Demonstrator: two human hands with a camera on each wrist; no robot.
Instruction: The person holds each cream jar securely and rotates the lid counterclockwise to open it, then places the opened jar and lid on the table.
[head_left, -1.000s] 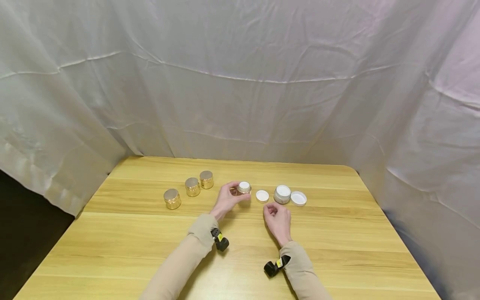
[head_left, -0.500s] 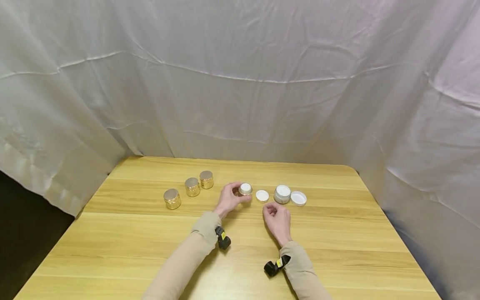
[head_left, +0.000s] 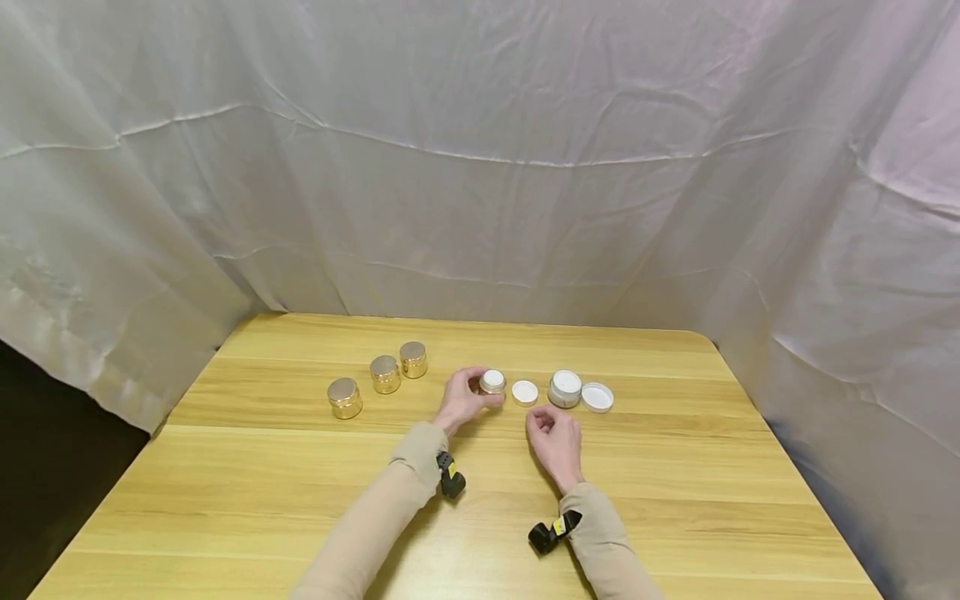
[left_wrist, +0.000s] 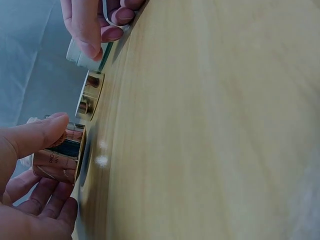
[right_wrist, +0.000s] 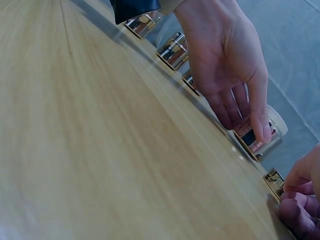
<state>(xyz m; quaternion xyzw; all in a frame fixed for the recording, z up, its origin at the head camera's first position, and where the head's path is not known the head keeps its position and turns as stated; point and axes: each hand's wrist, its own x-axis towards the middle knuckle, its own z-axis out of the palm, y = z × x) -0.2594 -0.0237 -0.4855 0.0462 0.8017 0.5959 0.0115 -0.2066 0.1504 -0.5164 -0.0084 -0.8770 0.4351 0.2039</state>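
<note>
My left hand (head_left: 462, 402) grips a small gold jar (head_left: 492, 383) by its sides, thumb in front and fingers behind. The jar stands upright, lidless, showing a white top; in the left wrist view its base is at or just above the table. Just right of it lies a gold-rimmed lid (left_wrist: 90, 97), white inside facing up. My right hand (head_left: 557, 443) rests on the table with fingers loosely curled, and nothing shows in its grasp. Behind its fingertips stands an uncapped glass jar (head_left: 565, 388) with a white top, beside a white upturned lid (head_left: 597, 397).
Toward the left stand several capped gold jars: a front one (head_left: 345, 398), a middle one (head_left: 386, 374) and a rear one (head_left: 413, 360). The wooden table (head_left: 480, 542) ends at a grey-white curtain (head_left: 480, 225) behind.
My left hand has brought the gold jar slightly to the right and nearer the front, closer to the gold-rimmed lid. The right hand has stayed in place.
</note>
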